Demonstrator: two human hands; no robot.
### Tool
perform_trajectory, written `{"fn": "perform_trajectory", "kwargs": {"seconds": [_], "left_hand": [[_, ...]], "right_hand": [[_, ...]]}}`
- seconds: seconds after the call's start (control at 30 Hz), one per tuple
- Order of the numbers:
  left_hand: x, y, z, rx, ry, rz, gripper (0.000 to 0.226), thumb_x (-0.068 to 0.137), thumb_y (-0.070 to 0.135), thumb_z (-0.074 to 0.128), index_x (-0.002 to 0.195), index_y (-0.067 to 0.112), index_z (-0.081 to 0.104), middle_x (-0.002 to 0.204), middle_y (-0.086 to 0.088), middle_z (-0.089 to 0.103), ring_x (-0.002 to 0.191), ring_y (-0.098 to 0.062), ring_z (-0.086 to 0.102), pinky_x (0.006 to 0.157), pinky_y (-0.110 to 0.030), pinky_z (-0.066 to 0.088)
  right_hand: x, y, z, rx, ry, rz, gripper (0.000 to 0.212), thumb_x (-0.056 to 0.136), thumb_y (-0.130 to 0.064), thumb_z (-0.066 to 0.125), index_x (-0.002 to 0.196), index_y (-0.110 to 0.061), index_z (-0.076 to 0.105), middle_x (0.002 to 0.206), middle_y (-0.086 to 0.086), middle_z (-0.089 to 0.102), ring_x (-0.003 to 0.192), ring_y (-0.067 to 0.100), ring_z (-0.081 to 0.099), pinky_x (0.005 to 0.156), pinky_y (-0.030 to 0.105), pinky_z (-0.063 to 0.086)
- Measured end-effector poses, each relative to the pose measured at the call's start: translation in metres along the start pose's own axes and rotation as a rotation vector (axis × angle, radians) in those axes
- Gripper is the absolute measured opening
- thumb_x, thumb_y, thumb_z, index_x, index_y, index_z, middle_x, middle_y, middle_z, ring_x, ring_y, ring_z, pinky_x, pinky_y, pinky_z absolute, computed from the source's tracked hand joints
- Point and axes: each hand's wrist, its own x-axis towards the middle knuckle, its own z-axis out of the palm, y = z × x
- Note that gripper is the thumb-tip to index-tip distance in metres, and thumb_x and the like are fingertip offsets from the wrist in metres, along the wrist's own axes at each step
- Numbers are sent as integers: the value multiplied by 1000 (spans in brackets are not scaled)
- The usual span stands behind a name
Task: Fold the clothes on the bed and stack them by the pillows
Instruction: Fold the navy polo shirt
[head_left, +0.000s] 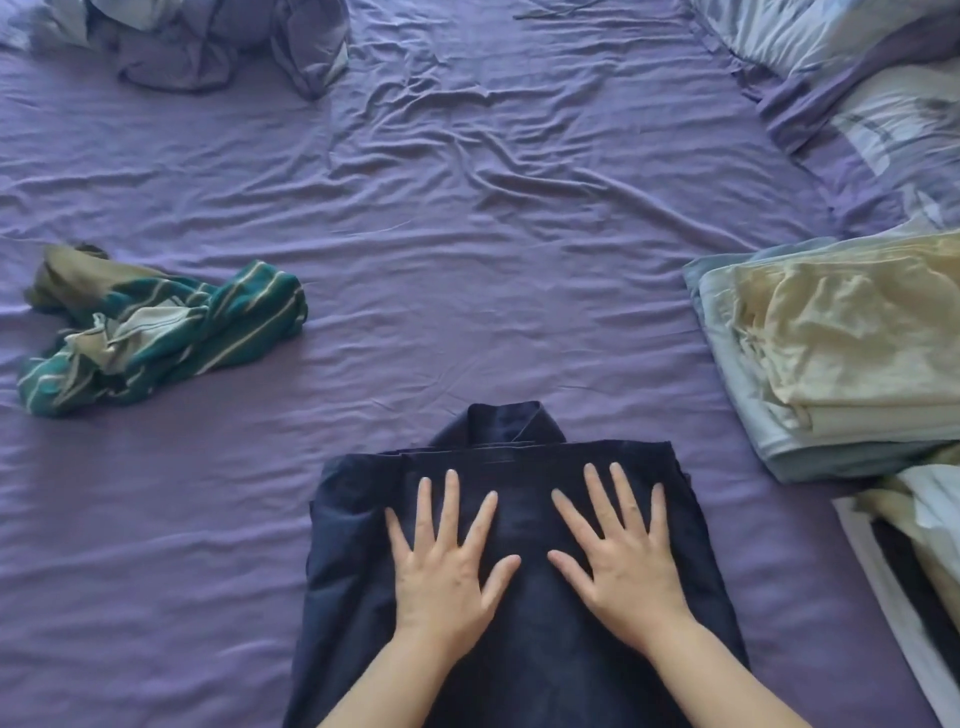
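A dark navy collared shirt (519, 467) lies partly folded on the purple sheet (467, 260) right in front of me. My left hand (447, 566) and my right hand (618, 556) both press flat on it, fingers straight and spread. A crumpled green striped garment (171, 327) lies unfolded at the left. At the right, beside the pillows (883, 104), sits a stack of folded clothes (841, 353), cream on top of pale blue.
A bunched purple and pale blue duvet (208, 41) is heaped at the far left. More folded pale fabric (924, 545) shows at the lower right edge. The sheet between the shirt and the pillows is wrinkled.
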Motion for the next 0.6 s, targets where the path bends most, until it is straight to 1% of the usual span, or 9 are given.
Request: {"fn": "perform_trajectory", "kwargs": {"seconds": [0.2,0.27,0.3,0.37,0.43,0.47,0.5,0.57,0.6], "left_hand": [[12,-4,14,29,-75,29,74,81,75,33,144,37,35,153,-8,31,141,-38,23,104,-70,15],[14,-2,14,61,-76,15,74,81,74,31,144,35,35,153,-9,31,140,-39,25,104,-71,19],[13,0,12,75,-86,2,73,82,74,29,144,35,34,153,-9,31,140,-39,26,104,-71,21],[10,6,5,105,-129,-40,73,84,74,18,147,37,22,156,-7,22,143,-38,18,108,-69,13],[7,18,-4,117,-189,-115,75,85,71,4,149,34,7,159,-7,10,146,-34,4,112,-64,-4],[3,29,-8,116,-190,-136,76,86,69,2,151,30,10,159,-8,12,146,-32,5,112,-62,-6],[-2,43,-13,98,-192,-139,76,87,66,7,150,25,22,157,-10,21,146,-32,13,113,-61,-3],[-15,76,-14,-3,-179,-67,69,88,61,24,140,22,46,147,-13,40,138,-32,34,109,-59,13],[-23,94,-12,-41,-162,-3,65,86,60,31,135,23,53,144,-13,46,135,-32,39,106,-58,18]], "right_hand": [[14,10,12,37,-115,-27,68,85,-70,28,143,-35,31,153,10,25,143,32,15,106,64,12],[16,12,14,52,-137,-21,69,86,-71,22,146,-38,21,156,8,14,145,32,7,109,62,5],[16,14,15,40,-154,-28,69,85,-72,15,146,-41,8,157,6,1,145,30,-5,111,60,-3],[17,20,14,39,-203,-60,68,82,-73,-1,141,-44,-17,153,0,-23,138,25,-31,109,56,-20],[18,32,7,40,-236,-109,67,82,-68,-6,143,-42,-17,155,-4,-20,134,21,-37,108,51,-22],[18,40,2,27,-238,-137,67,84,-66,-4,146,-40,-10,157,-4,-13,134,21,-34,109,48,-21],[18,49,-2,6,-241,-163,66,87,-64,3,148,-38,-4,158,-3,-7,135,22,-31,109,45,-20],[17,69,-9,-34,-263,-175,67,91,-64,17,149,-36,0,159,-2,-6,141,25,-25,111,47,-18],[17,79,-11,-30,-277,-156,69,91,-65,22,149,-35,0,159,-1,-8,142,25,-22,112,50,-15]]}}
